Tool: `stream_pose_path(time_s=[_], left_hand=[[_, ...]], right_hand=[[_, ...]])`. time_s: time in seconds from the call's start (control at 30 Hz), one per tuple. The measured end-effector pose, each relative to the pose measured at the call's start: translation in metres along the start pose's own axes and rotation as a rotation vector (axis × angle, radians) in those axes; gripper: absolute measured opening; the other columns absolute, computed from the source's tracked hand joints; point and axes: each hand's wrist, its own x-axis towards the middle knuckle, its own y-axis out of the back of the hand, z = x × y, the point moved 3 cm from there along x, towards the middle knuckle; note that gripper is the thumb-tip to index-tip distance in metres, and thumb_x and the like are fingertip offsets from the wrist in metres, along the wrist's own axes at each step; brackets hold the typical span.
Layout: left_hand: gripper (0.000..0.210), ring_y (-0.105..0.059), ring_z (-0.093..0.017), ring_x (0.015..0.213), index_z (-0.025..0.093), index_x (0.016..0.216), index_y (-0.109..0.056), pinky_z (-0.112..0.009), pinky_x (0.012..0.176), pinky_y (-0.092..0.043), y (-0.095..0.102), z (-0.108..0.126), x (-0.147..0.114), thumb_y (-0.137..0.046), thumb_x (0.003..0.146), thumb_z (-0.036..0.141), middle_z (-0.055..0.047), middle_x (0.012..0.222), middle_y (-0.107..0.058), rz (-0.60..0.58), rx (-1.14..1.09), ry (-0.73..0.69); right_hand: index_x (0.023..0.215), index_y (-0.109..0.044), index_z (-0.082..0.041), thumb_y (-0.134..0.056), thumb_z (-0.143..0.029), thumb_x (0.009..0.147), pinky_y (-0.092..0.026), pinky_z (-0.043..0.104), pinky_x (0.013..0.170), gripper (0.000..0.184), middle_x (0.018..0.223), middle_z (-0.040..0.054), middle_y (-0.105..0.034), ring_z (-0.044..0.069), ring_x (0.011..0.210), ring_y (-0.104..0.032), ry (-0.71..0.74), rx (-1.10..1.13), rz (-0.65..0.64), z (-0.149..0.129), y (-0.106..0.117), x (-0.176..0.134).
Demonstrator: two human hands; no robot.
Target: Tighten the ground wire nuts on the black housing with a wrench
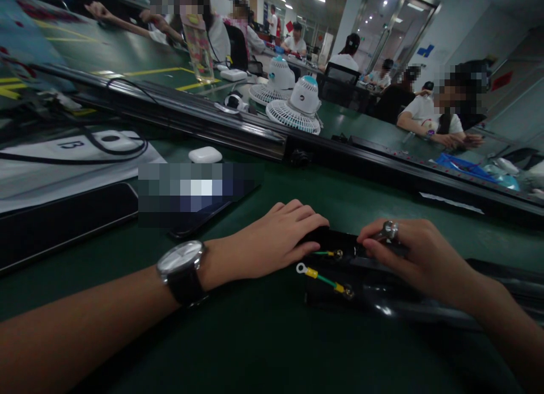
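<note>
L forearm nearest me, my L hand grips the black bar on the table, R hand, apart, pinches a small metal piece, prob. mid-work nr the green wires, so next move calls for steady L hold.

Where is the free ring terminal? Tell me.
In the head view, the free ring terminal is below and slightly right of centre, near the left hand, at the left end of the nearer green wire.

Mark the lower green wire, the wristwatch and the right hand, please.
Lower green wire point(326, 280): head view, on its green middle.
Wristwatch point(181, 257): head view, on its dial.
Right hand point(420, 248): head view, on its back.
</note>
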Motion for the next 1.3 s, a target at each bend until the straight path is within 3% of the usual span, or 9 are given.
stream_pose_path(time_s=[0.1,0.3,0.5,1.13,1.3], left_hand=[[0.033,-0.050,-0.023,0.120,0.029,0.137,-0.051,-0.037,0.099,-0.038,-0.001,-0.001,0.000,-0.053,0.105,0.036,-0.003,0.134,-0.058,0.008,-0.007,-0.005],[0.032,-0.050,-0.022,0.118,0.029,0.137,-0.051,-0.037,0.099,-0.038,0.000,0.000,-0.001,-0.054,0.105,0.035,-0.002,0.133,-0.059,0.011,-0.016,-0.003],[0.033,-0.051,-0.022,0.118,0.028,0.137,-0.051,-0.037,0.099,-0.038,-0.001,0.000,-0.001,-0.054,0.105,0.036,-0.003,0.135,-0.059,0.020,-0.011,-0.005],[0.032,-0.052,-0.022,0.118,0.027,0.135,-0.054,-0.035,0.098,-0.039,0.001,0.001,0.000,-0.054,0.104,0.036,-0.003,0.132,-0.061,0.028,-0.003,-0.004],[0.032,-0.051,-0.023,0.118,0.027,0.135,-0.053,-0.036,0.098,-0.038,0.001,0.001,-0.001,-0.054,0.104,0.035,-0.004,0.133,-0.060,0.028,0.002,-0.005]], right_hand=[[0.101,-0.071,-0.024,-0.055,-0.025,0.103,-0.049,0.026,0.067,0.017,0.085,-0.0043,-0.076,0.012,0.073,-0.071,-0.017,0.004,0.013,0.002,0.000,0.000],[0.094,-0.073,-0.025,-0.061,-0.030,0.101,-0.051,0.023,0.061,0.015,0.082,-0.0053,-0.079,0.012,0.068,-0.073,-0.058,0.047,0.180,-0.004,0.004,-0.004],[0.096,-0.074,-0.026,-0.064,-0.027,0.099,-0.051,0.023,0.061,0.011,0.081,-0.0062,-0.079,0.011,0.067,-0.074,-0.061,0.046,0.211,-0.013,0.000,-0.004],[0.096,-0.075,-0.023,-0.059,-0.026,0.101,-0.047,0.027,0.059,0.017,0.085,-0.0009,-0.079,0.014,0.066,-0.070,-0.017,-0.019,0.137,-0.020,-0.011,-0.001],[0.102,-0.072,-0.020,-0.055,-0.020,0.101,-0.051,0.031,0.074,0.016,0.097,0.0024,-0.079,0.017,0.083,-0.072,0.074,-0.044,0.080,-0.020,-0.007,-0.001]])
